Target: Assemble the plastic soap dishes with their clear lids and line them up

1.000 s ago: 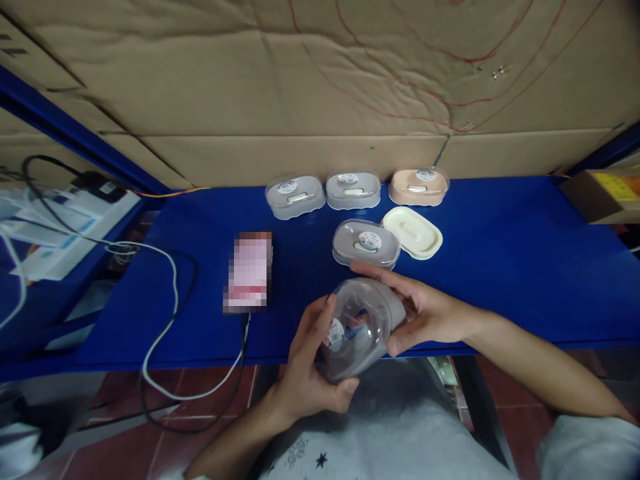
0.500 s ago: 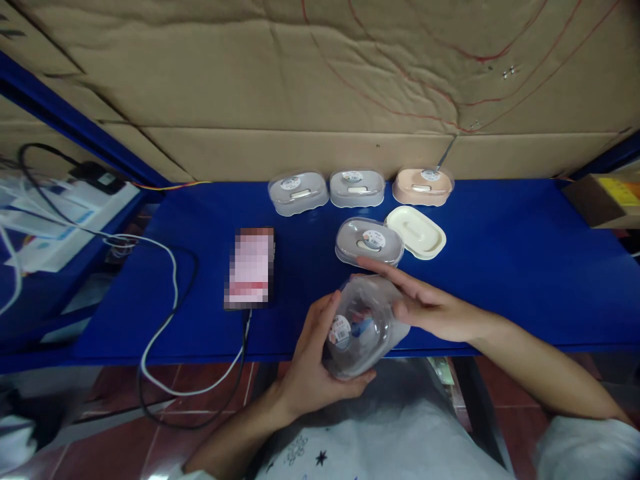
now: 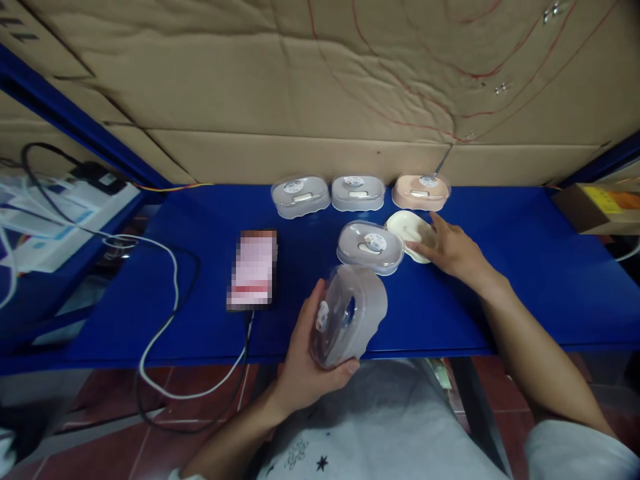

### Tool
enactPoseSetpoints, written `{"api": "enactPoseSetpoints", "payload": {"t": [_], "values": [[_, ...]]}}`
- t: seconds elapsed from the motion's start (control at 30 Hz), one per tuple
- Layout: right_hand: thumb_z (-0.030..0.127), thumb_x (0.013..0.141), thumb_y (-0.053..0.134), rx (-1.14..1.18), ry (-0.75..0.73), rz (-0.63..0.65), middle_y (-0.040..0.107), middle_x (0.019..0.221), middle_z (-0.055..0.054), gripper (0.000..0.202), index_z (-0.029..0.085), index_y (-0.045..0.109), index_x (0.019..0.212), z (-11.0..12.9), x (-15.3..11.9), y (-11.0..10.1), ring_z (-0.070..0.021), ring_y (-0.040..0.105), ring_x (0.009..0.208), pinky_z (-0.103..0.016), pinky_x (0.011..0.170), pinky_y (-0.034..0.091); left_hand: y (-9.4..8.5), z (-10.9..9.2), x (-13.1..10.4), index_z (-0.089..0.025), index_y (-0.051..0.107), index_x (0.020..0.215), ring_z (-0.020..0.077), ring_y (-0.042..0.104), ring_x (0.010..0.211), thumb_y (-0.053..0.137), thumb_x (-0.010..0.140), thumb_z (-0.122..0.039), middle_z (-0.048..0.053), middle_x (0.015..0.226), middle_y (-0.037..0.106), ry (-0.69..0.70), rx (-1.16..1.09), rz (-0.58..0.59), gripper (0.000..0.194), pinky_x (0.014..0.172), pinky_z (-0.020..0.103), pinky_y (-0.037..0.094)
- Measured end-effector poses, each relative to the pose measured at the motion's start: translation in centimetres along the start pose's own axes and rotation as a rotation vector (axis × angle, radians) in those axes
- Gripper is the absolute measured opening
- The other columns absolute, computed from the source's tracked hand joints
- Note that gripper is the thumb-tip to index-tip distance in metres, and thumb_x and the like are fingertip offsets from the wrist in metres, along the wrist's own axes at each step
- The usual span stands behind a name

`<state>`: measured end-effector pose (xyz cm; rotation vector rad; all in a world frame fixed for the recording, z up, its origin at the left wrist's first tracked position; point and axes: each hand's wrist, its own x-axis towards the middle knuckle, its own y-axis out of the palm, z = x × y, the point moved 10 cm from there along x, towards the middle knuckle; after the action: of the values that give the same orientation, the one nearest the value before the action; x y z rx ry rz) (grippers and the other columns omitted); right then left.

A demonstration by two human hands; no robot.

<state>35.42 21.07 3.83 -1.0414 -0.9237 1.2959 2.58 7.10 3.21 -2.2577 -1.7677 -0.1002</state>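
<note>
Both hands were on the grey box (image 3: 357,327) half a second ago; now only the left hand (image 3: 305,360) has it, fingers wrapped round the clear end and thumb pressed along the near side. The right hand (image 3: 457,250) has moved off to the far right and is at the cream tray (image 3: 403,227), thumb over its hollow and forefinger by its right edge. The fingers hide that edge, so I can't tell whether they pinch it. The box has also turned, showing more of its grey side.

Just left of the cream tray, and seeming to touch it, a lidded grey case (image 3: 356,250) lies between the held box and the far row. That row runs, left to right, from a left grey case (image 3: 300,198) through a middle grey case (image 3: 359,193) to a peach case (image 3: 421,193). A phone (image 3: 253,270) lies on the left of the blue table (image 3: 540,267), cabled from its near end.

The held box is tilted above the near edge, its clear cover facing left with a white label on it. The tray is shallow, oval and flat on the table.
</note>
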Motion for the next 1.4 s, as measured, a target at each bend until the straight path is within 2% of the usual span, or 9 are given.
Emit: {"api": "enactPoseSetpoints", "payload": {"t": [0.17,0.37,0.47,0.63,0.77,0.87,1.13,1.23,1.4], "values": [[0.054,0.077,0.085,0.309,-0.030,0.086,0.073,0.123,-0.018,0.080,0.016,0.061,0.143,-0.5,0.9,0.4,-0.0359,0.072,0.102,-0.053,0.090,0.059,0.7,-0.2,-0.4,-0.041,0.022,0.169,0.0467,0.044,0.151,0.090,0.078,-0.041,0.015,0.165,0.040,0.071,0.122,0.035,0.114,0.118,0.075,0.040],[0.050,0.078,0.087,0.916,-0.062,-0.211,0.071,0.111,-0.003,0.054,0.028,0.071,0.124,0.3,-1.2,-5.6,-0.0171,0.067,0.079,-0.032,0.068,0.057,1.0,-0.7,-0.7,-0.035,0.019,0.169,0.0432,0.052,0.144,0.091,0.071,-0.030,0.017,0.160,0.044,0.146,0.156,-0.002,0.121,0.113,0.072,0.049],[0.048,0.082,0.087,1.009,-0.092,-0.080,0.074,0.108,-0.002,0.050,0.032,0.073,0.127,2.8,-3.6,-6.4,-0.0153,0.068,0.077,-0.027,0.064,0.056,0.9,-2.4,-0.5,-0.032,0.027,0.167,0.0422,0.057,0.139,0.092,0.069,-0.031,0.019,0.157,0.049,0.292,0.240,0.029,0.117,0.109,0.068,0.054],[0.055,0.087,0.082,0.853,-0.174,0.462,0.081,0.100,-0.004,0.045,0.030,0.079,0.124,7.2,-7.0,-3.6,-0.0191,0.073,0.075,-0.027,0.060,0.056,1.1,-6.3,-2.1,-0.026,0.023,0.169,0.0385,0.066,0.126,0.091,0.074,-0.052,0.020,0.146,0.059,0.640,0.432,0.064,0.120,0.117,0.075,0.042],[0.057,0.088,0.080,0.836,-0.128,0.432,0.082,0.111,-0.003,0.047,0.031,0.078,0.127,6.2,-6.4,-3.5,-0.0210,0.076,0.085,-0.029,0.068,0.060,0.6,-7.1,-3.2,-0.027,0.030,0.166,0.0328,0.069,0.120,0.083,0.082,-0.055,0.017,0.143,0.062,0.714,0.415,-0.018,0.103,0.118,0.070,0.043],[0.058,0.090,0.077,0.783,-0.171,0.550,0.083,0.109,-0.003,0.046,0.029,0.078,0.126,7.0,-6.9,-2.0,-0.0209,0.077,0.086,-0.030,0.072,0.061,0.5,-7.1,-3.3,-0.027,0.032,0.165,0.0314,0.068,0.121,0.081,0.084,-0.052,0.017,0.145,0.061,0.721,0.425,-0.048,0.098,0.119,0.069,0.043],[0.052,0.104,0.060,0.900,-0.434,0.886,0.081,0.120,-0.005,0.040,0.024,0.080,0.124,14.0,-10.4,2.7,-0.0226,0.075,0.109,-0.034,0.094,0.058,3.5,-5.8,-1.9,-0.033,0.014,0.171,0.0346,0.064,0.131,0.081,0.086,-0.052,0.018,0.143,0.061,0.585,0.498,0.277,0.109,0.112,0.066,0.051],[0.056,0.103,0.062,0.964,-0.357,0.945,0.082,0.119,-0.005,0.042,0.023,0.081,0.121,14.2,-10.5,4.3,-0.0227,0.075,0.110,-0.033,0.093,0.058,4.0,-4.7,-1.6,-0.034,0.012,0.171,0.0394,0.061,0.136,0.082,0.085,-0.052,0.020,0.149,0.055,0.509,0.483,0.346,0.113,0.106,0.062,0.058],[0.069,0.098,0.062,1.176,-0.070,0.964,0.082,0.118,-0.008,0.055,0.022,0.082,0.118,12.9,-10.3,6.2,-0.0218,0.076,0.104,-0.031,0.090,0.059,3.9,-3.5,-1.3,-0.040,0.011,0.171,0.0407,0.056,0.142,0.085,0.085,-0.037,0.017,0.158,0.045,0.443,0.475,0.295,0.114,0.106,0.057,0.060]]}}
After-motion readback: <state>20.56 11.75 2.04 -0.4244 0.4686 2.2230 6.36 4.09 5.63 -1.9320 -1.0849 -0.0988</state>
